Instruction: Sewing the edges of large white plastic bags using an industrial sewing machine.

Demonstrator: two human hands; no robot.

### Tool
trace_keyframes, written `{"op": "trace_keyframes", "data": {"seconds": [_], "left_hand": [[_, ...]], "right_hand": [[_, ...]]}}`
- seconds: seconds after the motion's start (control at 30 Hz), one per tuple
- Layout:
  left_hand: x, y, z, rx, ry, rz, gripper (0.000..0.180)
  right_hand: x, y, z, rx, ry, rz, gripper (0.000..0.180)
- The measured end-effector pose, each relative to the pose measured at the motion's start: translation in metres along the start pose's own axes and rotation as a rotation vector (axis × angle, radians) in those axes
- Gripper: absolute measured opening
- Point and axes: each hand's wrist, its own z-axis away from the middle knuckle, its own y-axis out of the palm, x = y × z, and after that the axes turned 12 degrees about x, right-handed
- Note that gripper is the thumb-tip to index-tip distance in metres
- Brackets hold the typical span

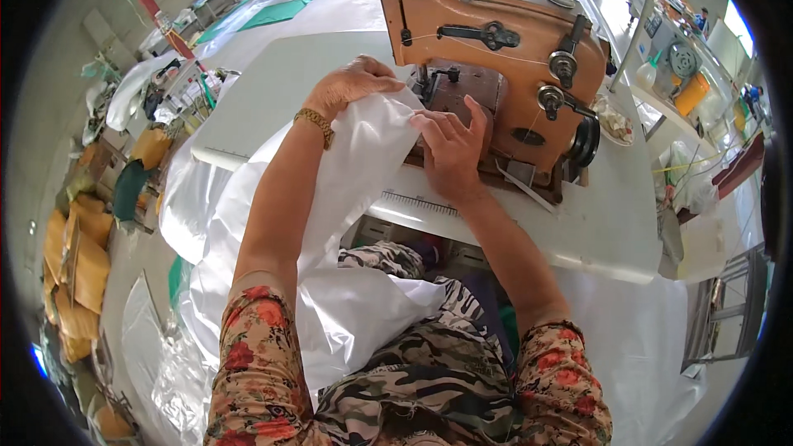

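Observation:
A glossy white sheet (363, 136) runs up from my lap to the foot of an orange-brown sewing machine (479, 16). My left hand (355, 87), with a gold-coloured watch on its wrist, is closed on the sheet's upper edge, just left of the presser foot (423, 81). At the sheet's right edge, the fingertips of my right hand (453, 144) pinch the material, one finger raised beside the machine bed. White thread passes across the machine's front to its tension discs (552, 101). The needle tip and stitching point are hard to make out.
The pale sewing table (595, 231) has a ruler strip (421, 202) along its near edge. A black handwheel (585, 140) juts out at the machine's right. More white sheeting gathers on the floor at left, near yellow-brown bundles (83, 264). A small dish (615, 124) stands behind the handwheel.

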Motion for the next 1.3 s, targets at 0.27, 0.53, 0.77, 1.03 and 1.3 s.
{"op": "trace_keyframes", "data": {"seconds": [0.27,0.53,0.77,1.03,1.3], "left_hand": [[0.008,0.008,-0.006,-0.11,-0.027,-0.095,0.044],[0.01,0.011,-0.016,-0.062,0.07,-0.07,0.026],[0.011,0.015,-0.017,0.0,0.173,-0.068,0.027],[0.018,0.016,-0.025,-0.084,0.164,-0.076,0.024],[0.021,0.013,-0.037,-0.072,0.228,0.005,0.022]], "right_hand": [[0.002,-0.002,0.002,0.007,-0.069,0.023,0.023],[0.0,0.0,0.004,0.045,-0.087,0.116,0.017],[-0.001,0.002,0.005,0.045,-0.087,0.117,0.019],[-0.002,0.004,0.003,0.026,-0.082,0.111,0.018],[-0.002,0.004,-0.001,0.088,-0.052,0.164,0.019]]}}
